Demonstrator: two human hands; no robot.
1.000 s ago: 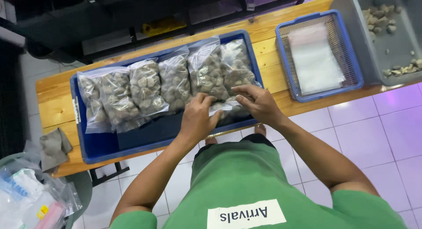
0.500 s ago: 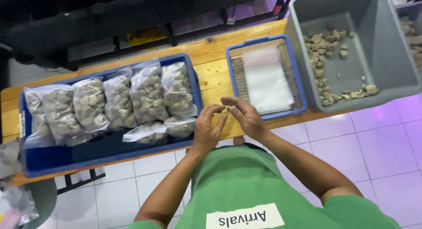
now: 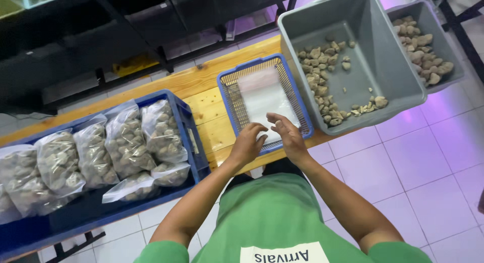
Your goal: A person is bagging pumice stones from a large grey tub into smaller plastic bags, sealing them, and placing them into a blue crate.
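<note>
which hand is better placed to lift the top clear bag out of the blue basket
Right, probably. The right hand has its fingers spread over the clear bags in the basket, while the left hand sits curled at the basket's near edge.

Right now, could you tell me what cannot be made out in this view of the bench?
- Head view: whether the left hand and right hand grip anything; their fingers cover the near end of the clear bags in the blue basket.
- How many clear bags are stacked: too thin to count.
- The blue crate of filled stone bags: cut off by the left edge.
- The second grey tub: partly hidden behind the first grey tub.
</note>
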